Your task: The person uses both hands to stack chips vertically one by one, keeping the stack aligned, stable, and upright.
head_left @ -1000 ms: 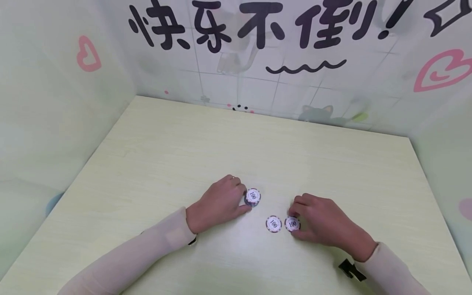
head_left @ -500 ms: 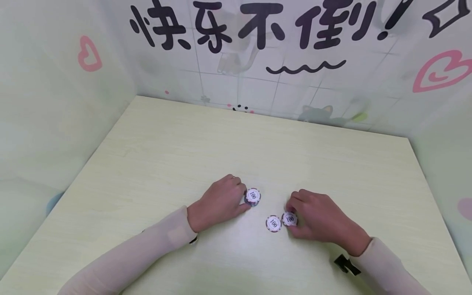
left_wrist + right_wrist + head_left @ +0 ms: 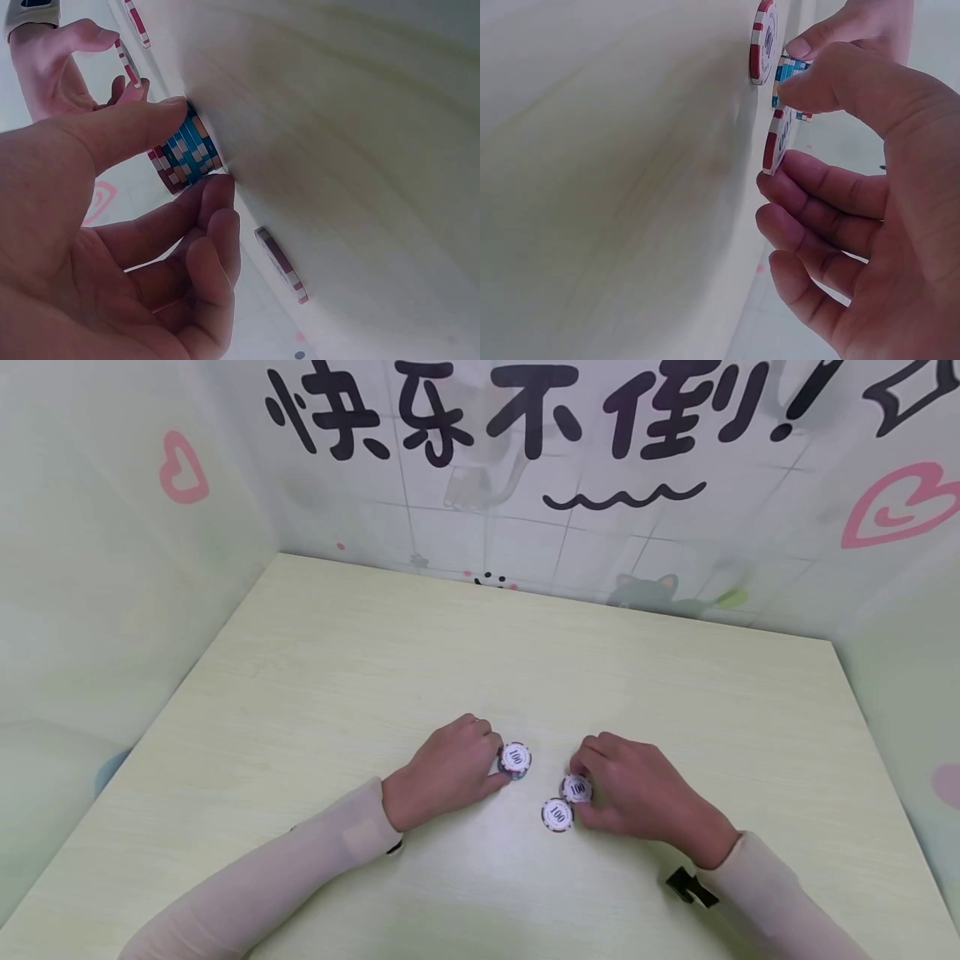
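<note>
Head view: one chip (image 3: pixel 576 788) in the right hand (image 3: pixel 645 789)

The right hand pinches one white chip between thumb and fingers. It looks a little tipped, and I think it is up off the counter (image 3: pixel 420 643). Just beside it is a loose chip (image 3: pixel 557 815), lying flat; I can't tell if the two touch. The left hand (image 3: pixel 442 777) has its thumb and a finger curled round the stack (image 3: pixel 515 757). The stack stands on the counter, blue low down, with red and white on top. In the left wrist view, an extra chip (image 3: pixel 281 266) lies flat near the left fingers.

The step looks like adding a chip to the stack. This one is not on it yet. Next, the right hand would need to bring it over, make it level and let go softly. The left hand should hold the stack snug, as a bump could tip it.
</note>
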`<state>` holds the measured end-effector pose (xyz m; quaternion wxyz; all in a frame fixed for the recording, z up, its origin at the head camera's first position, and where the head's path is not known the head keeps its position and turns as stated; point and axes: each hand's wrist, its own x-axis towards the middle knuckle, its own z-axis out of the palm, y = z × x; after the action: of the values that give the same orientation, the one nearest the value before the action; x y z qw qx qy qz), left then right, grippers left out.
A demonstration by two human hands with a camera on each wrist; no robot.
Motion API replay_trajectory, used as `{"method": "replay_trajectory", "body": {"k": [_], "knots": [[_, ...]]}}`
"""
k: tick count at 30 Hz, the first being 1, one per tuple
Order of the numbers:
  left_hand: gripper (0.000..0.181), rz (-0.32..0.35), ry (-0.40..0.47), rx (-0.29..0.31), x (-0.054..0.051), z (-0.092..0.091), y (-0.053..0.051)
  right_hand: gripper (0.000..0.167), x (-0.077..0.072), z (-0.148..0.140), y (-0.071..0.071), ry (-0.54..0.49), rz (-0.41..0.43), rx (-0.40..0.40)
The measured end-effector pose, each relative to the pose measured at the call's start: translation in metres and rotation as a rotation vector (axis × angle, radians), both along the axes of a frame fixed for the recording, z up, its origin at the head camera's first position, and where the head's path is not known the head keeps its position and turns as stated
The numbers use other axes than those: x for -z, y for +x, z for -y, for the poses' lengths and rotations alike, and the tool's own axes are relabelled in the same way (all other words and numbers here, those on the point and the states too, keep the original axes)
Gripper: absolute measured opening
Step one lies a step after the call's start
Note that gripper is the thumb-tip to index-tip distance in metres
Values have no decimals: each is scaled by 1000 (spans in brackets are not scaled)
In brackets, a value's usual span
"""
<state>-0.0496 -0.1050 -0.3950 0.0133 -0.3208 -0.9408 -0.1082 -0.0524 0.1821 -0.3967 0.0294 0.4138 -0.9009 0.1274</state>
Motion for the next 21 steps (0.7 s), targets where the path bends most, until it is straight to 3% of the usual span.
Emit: {"method": "replay_trajectory", "body": {"k": [21], "knots": [[37,-1,-43,-6,1,-1,-1,31,-2,11,-5,-13,-35,-20]]}}
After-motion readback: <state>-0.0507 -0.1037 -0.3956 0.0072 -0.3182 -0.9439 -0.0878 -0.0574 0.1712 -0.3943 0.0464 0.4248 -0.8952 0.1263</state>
